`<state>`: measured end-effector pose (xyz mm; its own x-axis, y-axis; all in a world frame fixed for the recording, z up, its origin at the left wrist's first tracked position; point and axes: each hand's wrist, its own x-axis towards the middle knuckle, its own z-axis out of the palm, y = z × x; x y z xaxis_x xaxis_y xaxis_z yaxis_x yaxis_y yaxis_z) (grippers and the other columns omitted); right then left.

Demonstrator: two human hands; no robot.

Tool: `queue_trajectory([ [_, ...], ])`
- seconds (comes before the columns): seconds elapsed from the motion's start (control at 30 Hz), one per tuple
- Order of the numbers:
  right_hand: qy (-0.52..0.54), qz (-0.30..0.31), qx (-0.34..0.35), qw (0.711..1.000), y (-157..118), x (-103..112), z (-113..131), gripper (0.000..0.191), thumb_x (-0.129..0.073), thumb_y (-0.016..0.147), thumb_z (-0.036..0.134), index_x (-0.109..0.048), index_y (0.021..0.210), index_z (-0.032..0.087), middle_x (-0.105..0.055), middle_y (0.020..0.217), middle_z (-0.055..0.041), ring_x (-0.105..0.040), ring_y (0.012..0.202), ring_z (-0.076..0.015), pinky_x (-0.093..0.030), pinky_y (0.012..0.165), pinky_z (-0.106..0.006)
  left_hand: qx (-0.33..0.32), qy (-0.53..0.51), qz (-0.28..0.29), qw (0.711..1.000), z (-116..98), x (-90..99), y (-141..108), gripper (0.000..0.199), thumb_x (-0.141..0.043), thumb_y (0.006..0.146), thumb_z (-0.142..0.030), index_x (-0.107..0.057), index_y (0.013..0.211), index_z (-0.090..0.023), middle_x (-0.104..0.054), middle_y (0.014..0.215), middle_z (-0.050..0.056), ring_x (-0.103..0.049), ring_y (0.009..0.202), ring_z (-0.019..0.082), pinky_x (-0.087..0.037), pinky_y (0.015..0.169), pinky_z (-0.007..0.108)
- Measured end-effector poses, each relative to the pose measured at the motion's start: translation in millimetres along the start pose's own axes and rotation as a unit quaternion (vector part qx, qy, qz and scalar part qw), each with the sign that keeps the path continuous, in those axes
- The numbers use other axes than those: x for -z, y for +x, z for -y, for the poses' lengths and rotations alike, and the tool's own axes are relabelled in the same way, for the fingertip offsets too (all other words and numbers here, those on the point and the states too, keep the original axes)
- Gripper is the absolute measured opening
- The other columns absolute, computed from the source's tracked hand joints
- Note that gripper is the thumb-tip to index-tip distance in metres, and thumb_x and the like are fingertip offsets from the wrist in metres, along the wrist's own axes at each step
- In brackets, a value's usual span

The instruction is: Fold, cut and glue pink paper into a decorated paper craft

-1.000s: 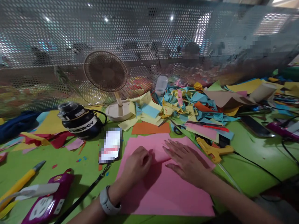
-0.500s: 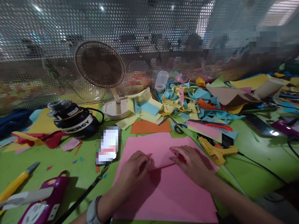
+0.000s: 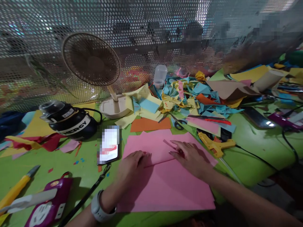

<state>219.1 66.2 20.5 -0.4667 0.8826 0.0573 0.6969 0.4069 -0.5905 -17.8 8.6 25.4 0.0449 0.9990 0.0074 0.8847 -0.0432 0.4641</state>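
Note:
Pink paper sheets [image 3: 165, 189] lie stacked on the green table, with a folded flap across the upper part. My left hand [image 3: 134, 164] rests on the left end of the flap, fingers curled together and pressing on the paper. On the flap's right part lies my right hand [image 3: 189, 156], its thumb and index finger spread apart and touching the paper. A smartwatch [image 3: 100, 206] is on my left wrist. An orange paper strip [image 3: 151, 124] lies just beyond the pink sheets.
A fan [image 3: 92, 60], a black bottle [image 3: 71, 121] and a phone [image 3: 109, 145] stand or lie at the left. Paper scraps [image 3: 187, 96] are heaped behind. Scissors [image 3: 178, 123] and a yellow glue gun [image 3: 216, 143] lie right. A cutter [image 3: 17, 186] is front left.
The view has shifted, so most things sit slightly further left and higher. My left hand's fingers have flattened somewhat and moved left along the fold; my right thumb and index finger have spread.

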Motion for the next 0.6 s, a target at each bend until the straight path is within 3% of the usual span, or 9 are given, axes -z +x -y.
queue_trajectory([
  [0.33,-0.057,-0.027,0.029,0.998,-1.6,-3.5,-2.3,0.042,-0.042,0.094,0.045,-0.051,0.127,0.020,-0.067,0.097,-0.0074,-0.060,0.092,-0.0228,-0.045,0.085,-0.041,0.047,0.015,0.013,0.999,-5.4,5.5,-3.3,0.035,-0.038,0.092,-0.040,-0.044,0.063,-0.022,-0.055,0.058,0.000,-0.047,0.051,0.014,-0.025,0.049,0.027],
  [0.43,-0.124,-0.055,0.116,0.984,-5.2,-2.0,-0.6,0.046,-0.040,0.095,0.041,-0.045,0.134,0.017,-0.060,0.123,-0.0132,-0.053,0.114,-0.0257,-0.041,0.095,-0.044,0.053,0.013,-0.005,0.998,-12.2,7.4,-6.1,0.033,-0.039,0.091,-0.040,-0.042,0.064,-0.023,-0.054,0.056,0.000,-0.044,0.047,0.014,-0.023,0.048,0.028],
  [0.53,-0.165,-0.001,0.246,0.955,-9.4,-0.1,4.1,0.056,-0.041,0.095,0.044,-0.036,0.142,0.014,-0.044,0.143,-0.0131,-0.037,0.133,-0.0247,-0.034,0.106,-0.044,0.033,0.018,-0.038,0.999,-14.4,6.4,-7.0,0.030,-0.038,0.092,-0.040,-0.042,0.067,-0.023,-0.055,0.059,0.001,-0.045,0.049,0.014,-0.025,0.049,0.028],
  [0.6,-0.175,0.043,0.287,0.941,-11.2,0.3,7.4,0.064,-0.041,0.093,0.051,-0.035,0.143,0.012,-0.039,0.147,-0.0135,-0.032,0.137,-0.0250,-0.026,0.111,-0.047,0.050,0.013,-0.021,0.998,-11.2,5.1,-5.5,0.031,-0.039,0.091,-0.040,-0.042,0.066,-0.023,-0.055,0.058,0.001,-0.046,0.050,0.014,-0.025,0.050,0.028],
])
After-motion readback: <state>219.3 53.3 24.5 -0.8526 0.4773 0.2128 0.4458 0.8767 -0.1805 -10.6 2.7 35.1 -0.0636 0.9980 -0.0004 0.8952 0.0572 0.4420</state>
